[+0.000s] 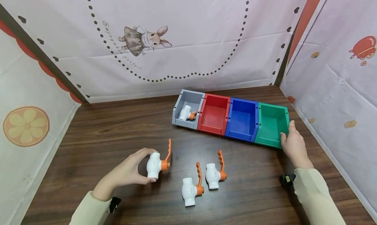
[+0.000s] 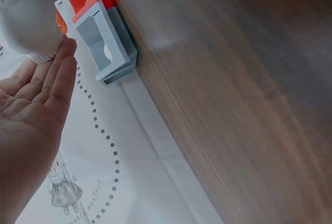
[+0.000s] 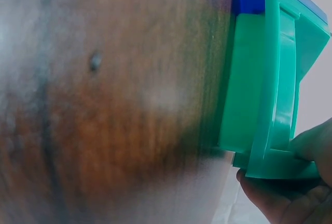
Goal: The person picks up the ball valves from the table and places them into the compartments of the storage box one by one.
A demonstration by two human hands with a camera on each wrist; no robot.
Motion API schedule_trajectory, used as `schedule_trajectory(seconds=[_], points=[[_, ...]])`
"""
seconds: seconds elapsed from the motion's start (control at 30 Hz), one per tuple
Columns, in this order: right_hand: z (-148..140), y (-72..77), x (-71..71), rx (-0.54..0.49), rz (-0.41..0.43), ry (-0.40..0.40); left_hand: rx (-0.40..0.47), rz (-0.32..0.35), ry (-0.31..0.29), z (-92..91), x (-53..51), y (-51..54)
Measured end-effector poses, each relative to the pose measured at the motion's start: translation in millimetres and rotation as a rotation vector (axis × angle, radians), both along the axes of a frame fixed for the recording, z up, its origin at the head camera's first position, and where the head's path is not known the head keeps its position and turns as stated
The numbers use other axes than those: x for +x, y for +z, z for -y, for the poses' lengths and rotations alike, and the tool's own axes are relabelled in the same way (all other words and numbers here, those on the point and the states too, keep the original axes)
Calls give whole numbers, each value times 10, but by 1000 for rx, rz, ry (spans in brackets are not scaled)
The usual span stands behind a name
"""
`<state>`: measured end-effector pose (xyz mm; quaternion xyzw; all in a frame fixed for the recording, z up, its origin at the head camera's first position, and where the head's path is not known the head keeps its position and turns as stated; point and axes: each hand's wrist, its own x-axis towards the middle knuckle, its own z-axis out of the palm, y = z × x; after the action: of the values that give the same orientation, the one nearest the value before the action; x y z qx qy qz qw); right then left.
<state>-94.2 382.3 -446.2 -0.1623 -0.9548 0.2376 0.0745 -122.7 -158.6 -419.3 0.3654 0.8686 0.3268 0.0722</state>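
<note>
A white ball valve [image 1: 153, 166] with an orange lever is pinched by its two ends between the thumb and fingers of my left hand [image 1: 129, 171]. The left wrist view shows the same valve's white body [image 2: 28, 16] against the fingertips. My right hand [image 1: 295, 145] grips the side wall of the green bin [image 1: 271, 143], thumb inside and fingers outside. Two more ball valves, one nearer [image 1: 188, 192] and one farther right [image 1: 212, 176], lie on the table right of the left hand. Another ball valve [image 1: 185, 113] lies in the grey bin [image 1: 185, 123].
The red bin [image 1: 212, 128] and blue bin [image 1: 240, 135] stand between the grey and green bins in a joined row. Under everything is a dark wooden table [image 1: 123, 127]. Printed white cloth walls [image 1: 191, 32] rise behind it and at both sides.
</note>
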Motion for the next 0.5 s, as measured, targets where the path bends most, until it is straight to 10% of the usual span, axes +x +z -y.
schedule_trajectory(seconds=[0.5], points=[[12,14,-10,18,11,-8,-35,41,-39,-273,-251,164]])
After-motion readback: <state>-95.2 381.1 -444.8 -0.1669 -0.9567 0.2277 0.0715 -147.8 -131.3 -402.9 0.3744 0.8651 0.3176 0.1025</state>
